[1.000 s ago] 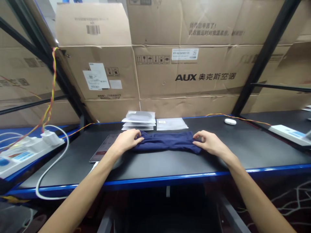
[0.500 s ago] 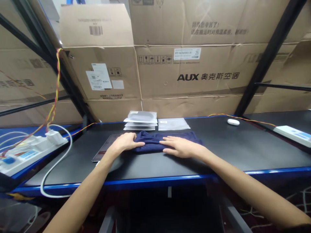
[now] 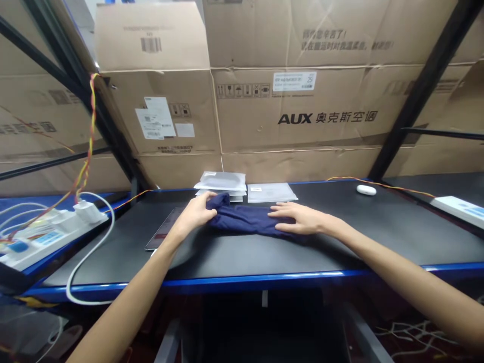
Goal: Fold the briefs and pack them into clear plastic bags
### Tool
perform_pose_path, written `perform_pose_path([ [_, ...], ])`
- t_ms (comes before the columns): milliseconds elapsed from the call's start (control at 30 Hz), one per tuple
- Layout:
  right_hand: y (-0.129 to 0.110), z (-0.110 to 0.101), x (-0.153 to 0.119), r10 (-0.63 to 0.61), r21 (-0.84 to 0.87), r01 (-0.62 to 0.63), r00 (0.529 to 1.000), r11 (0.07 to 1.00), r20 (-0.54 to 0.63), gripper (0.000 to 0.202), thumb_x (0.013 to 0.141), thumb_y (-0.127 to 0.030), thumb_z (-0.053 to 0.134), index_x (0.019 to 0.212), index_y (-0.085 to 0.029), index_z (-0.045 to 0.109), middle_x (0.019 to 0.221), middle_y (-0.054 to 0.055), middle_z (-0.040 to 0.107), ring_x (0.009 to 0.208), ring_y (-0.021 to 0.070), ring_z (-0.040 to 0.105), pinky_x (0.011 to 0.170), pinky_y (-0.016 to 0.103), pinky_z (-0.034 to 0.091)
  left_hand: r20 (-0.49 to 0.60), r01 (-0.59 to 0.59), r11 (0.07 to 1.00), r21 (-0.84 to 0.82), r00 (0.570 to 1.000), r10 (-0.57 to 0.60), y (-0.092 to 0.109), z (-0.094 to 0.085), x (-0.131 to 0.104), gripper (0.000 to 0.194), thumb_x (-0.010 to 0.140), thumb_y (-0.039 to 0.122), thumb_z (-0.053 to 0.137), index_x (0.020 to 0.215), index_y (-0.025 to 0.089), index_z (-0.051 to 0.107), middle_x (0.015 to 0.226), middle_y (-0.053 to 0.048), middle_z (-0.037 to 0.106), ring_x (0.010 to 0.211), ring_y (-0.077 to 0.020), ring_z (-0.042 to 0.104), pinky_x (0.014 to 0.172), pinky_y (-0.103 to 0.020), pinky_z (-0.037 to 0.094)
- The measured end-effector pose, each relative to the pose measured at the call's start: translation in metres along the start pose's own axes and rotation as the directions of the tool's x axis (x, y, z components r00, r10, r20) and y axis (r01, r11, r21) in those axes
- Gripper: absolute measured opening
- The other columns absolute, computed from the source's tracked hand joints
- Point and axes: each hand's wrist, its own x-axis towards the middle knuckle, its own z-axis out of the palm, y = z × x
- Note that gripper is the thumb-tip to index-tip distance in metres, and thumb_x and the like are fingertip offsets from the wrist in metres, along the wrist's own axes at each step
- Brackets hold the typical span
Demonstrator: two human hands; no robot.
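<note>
A dark blue cloth point(image 3: 245, 220) lies bunched into a long strip across the black tabletop. At its left end, my left hand point(image 3: 197, 210) grips the fabric between thumb and fingers, and that end is raised a little. My right hand point(image 3: 297, 218) rests on the right part of the cloth with its fingers spread. Just behind the cloth are a stack of flat translucent packets point(image 3: 221, 180) and a single flat packet point(image 3: 271, 192).
A tablet point(image 3: 163, 232) lies left of my left hand. White power strips stand at the far left point(image 3: 49, 237) and far right point(image 3: 459, 209). A small white case point(image 3: 366, 190) sits at the back right. Cardboard point(image 3: 295, 136) walls off the rear.
My left hand has lifted the left end of the cloth slightly. My right hand has slid right along the cloth, which looks more stretched out.
</note>
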Motion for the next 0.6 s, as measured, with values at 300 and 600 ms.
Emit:
perform_pose_path([
  [300,0.01,0.012,0.004,-0.062,0.076,0.066,0.996,0.995,-0.059,0.057,0.093,-0.059,0.053,0.142,-0.029,0.054,0.155,0.005,0.042,0.145,0.0288,0.035,0.119,0.048,0.028,-0.199,-0.223,0.935,-0.276,0.965,0.171,0.048,0.022,-0.014,0.051,0.076,0.019,0.061,0.127,0.019,0.065,0.118,-0.003,0.073,0.105,-0.0226,0.07,0.098,-0.031,0.052],
  [600,0.026,0.018,0.015,-0.04,0.142,0.055,0.994,0.988,-0.103,0.057,0.092,-0.061,0.053,0.139,-0.029,0.057,0.154,0.004,0.044,0.146,0.0275,0.034,0.12,0.047,0.026,0.217,-0.503,0.864,0.029,0.847,0.486,0.072,0.067,-0.011,0.041,0.078,0.02,0.058,0.116,0.028,0.072,0.119,-0.001,0.072,0.111,-0.0251,0.066,0.102,-0.036,0.048],
])
